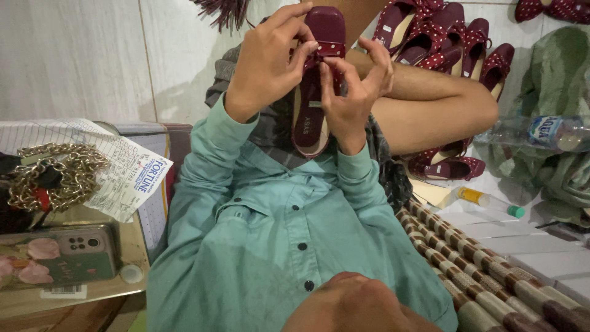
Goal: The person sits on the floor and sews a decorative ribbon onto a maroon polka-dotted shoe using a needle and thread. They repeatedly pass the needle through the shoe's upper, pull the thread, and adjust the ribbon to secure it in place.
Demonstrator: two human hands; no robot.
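Head view shows the left hand (264, 61) wrapped over the toe end of a maroon flat shoe (316, 86), fingers curled closed on its upper edge, while the right hand (353, 92) pinches shut on a small polka-dot bow (322, 52) sitting across the shoe's vamp. The shoe is held raised above the lap, insole facing the camera, heel pointing down toward the teal button shirt (276, 233). Judged risk: the bow is gripped only by fingertips, so a slip or uneven pressure could set it crooked or pull it loose from the strap; the glossy insole also offers little friction to the holding hand. The shoe appears smooth and synthetic, with a squared toe and a tan lining; the bow is soft fabric with white dots. Beyond the hands, a pile of matching maroon shoes (448, 43) lies on the tiled floor, with a clear plastic bottle (541, 132) on green cloth to the right. A small yellow glue bottle (485, 200) lies beside a striped woven mat (491, 276). On the worktop (74, 301) at left rest a gold chain (55, 175), printed paper (132, 178) and a phone (58, 255).
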